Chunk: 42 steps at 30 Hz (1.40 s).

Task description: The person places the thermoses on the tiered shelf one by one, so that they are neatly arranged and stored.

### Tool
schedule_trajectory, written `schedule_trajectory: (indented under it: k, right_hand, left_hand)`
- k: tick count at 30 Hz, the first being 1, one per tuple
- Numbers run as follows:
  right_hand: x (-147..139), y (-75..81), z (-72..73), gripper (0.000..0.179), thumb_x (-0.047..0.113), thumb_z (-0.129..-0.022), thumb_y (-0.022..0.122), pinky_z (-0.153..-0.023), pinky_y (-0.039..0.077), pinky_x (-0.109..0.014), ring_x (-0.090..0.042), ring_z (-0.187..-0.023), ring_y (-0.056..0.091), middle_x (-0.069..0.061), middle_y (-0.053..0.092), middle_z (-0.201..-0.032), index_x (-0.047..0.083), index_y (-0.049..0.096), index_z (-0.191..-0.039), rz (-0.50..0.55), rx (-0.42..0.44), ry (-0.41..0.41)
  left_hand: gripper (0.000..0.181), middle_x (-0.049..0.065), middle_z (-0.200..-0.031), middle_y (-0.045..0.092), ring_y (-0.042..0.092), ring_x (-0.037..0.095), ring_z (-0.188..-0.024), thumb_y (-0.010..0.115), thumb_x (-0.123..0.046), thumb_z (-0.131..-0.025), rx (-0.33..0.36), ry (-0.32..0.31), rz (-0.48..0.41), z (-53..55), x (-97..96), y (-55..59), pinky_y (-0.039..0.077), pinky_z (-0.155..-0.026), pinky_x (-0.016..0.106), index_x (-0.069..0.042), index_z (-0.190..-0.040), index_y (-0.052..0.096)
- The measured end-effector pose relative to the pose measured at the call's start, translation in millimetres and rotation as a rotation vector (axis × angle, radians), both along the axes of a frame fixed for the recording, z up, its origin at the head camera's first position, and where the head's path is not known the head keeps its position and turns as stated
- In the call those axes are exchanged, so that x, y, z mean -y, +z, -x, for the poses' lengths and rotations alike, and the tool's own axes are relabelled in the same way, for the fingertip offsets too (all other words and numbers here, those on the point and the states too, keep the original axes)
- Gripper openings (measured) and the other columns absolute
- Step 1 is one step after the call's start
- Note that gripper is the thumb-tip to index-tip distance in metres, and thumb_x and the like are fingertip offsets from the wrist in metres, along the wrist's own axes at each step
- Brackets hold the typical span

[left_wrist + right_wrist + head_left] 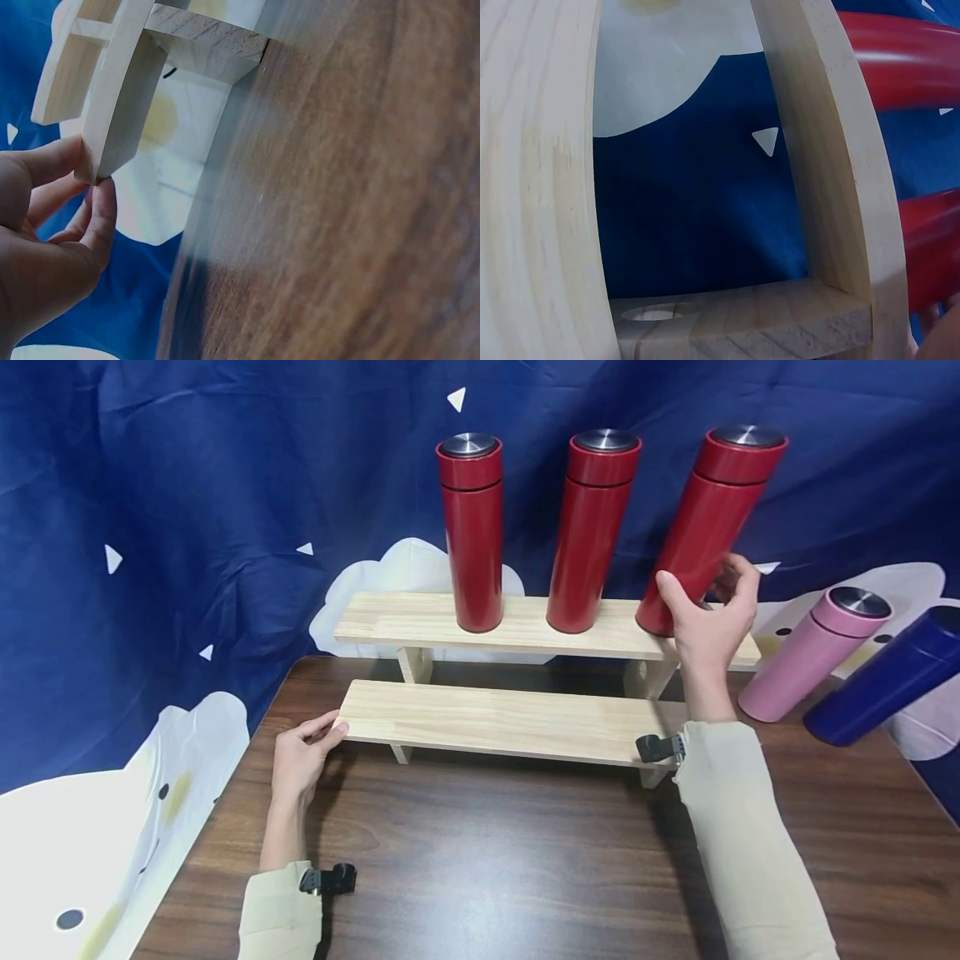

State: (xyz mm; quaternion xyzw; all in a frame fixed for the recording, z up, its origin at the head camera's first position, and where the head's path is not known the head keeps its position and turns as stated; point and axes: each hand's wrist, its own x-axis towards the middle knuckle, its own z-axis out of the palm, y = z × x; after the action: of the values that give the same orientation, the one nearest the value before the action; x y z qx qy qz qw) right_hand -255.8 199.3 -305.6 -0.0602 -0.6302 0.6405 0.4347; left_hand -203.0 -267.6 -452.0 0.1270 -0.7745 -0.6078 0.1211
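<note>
My right hand (711, 631) grips the lower part of a red thermos bottle (708, 518) with a silver lid, at the right end of the upper board (397, 618) of a two-tier wooden rack. Two more red thermos bottles, one at the left (472, 543) and one in the middle (592, 539), stand upright on that board. My left hand (296, 764) pinches the left end of the lower board (495, 718); the left wrist view shows thumb and fingers (101, 225) at its corner. In the right wrist view only a bit of the right hand (943, 341) shows beside a red bottle.
A pink thermos bottle (813, 656) and a dark blue one (888, 677) stand on the brown wooden table (480, 860), right of the rack. Behind hangs a blue cloth (225, 485) with white cloud and triangle shapes. The rack's supports (416, 666) rest on the table.
</note>
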Motion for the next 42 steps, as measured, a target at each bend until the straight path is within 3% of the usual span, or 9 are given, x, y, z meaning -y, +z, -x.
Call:
schedule_trajectory:
  k: [4, 10, 14, 23, 42]
  right_hand:
    - [0, 1.5, -1.0, 0.057, 0.017, -0.071, 0.086, -0.079, 0.049, -0.026, -0.014, -0.103, 0.056, 0.001, 0.061, -0.11, 0.012, 0.063, -0.124, -0.015, 0.013, 0.003]
    - [-21, -15.9, 13.3, 0.063, 0.011, -0.068, 0.088, -0.081, 0.051, -0.029, -0.017, -0.108, 0.056, -0.003, 0.06, -0.117, 0.012, 0.061, -0.124, 0.024, 0.003, 0.045]
    - [-31, -22.3, 14.9, 0.065, 0.01, -0.068, 0.089, -0.084, 0.047, -0.03, -0.017, -0.109, 0.056, -0.004, 0.059, -0.121, 0.012, 0.059, -0.125, 0.035, 0.001, 0.053]
    - [-40, -25.6, 1.3, 0.061, 0.008, -0.07, 0.088, -0.086, 0.046, -0.031, -0.019, -0.108, 0.056, -0.006, 0.061, -0.117, 0.01, 0.061, -0.124, 0.026, 0.018, 0.006]
    - [-73, -42.2, -26.9, 0.058, -0.004, -0.069, 0.088, -0.083, 0.048, -0.025, -0.016, -0.105, 0.058, -0.007, 0.062, -0.114, 0.011, 0.063, -0.119, 0.136, -0.022, -0.013]
  left_hand:
    - [0.036, 0.021, -0.124, 0.067, 0.062, 0.005, -0.097, 0.079, -0.008, -0.089, 0.005, 0.002, -0.004, -0.4, 0.5, -1.1, 0.049, -0.079, 0.012, 0.003, -0.123, 0.071]
    - [0.036, 0.021, -0.124, 0.067, 0.063, 0.004, -0.097, 0.079, -0.007, -0.089, 0.006, 0.01, 0.004, 1.0, 0.4, -3.1, 0.049, -0.081, 0.013, 0.003, -0.122, 0.071]
    - [0.036, 0.022, -0.124, 0.067, 0.063, 0.007, -0.099, 0.079, -0.007, -0.089, -0.002, 0.008, 0.005, 1.3, 0.5, -1.8, 0.049, -0.08, 0.012, 0.003, -0.123, 0.071]
    - [0.035, 0.021, -0.124, 0.068, 0.063, 0.005, -0.096, 0.079, -0.006, -0.089, 0.009, 0.014, -0.001, 1.6, -0.3, -0.3, 0.049, -0.08, 0.012, 0.003, -0.122, 0.071]
    - [0.036, 0.02, -0.124, 0.068, 0.063, 0.006, -0.097, 0.078, -0.006, -0.089, 0.006, 0.018, -0.007, 1.7, -1.2, -2.5, 0.05, -0.079, 0.013, 0.003, -0.123, 0.071]
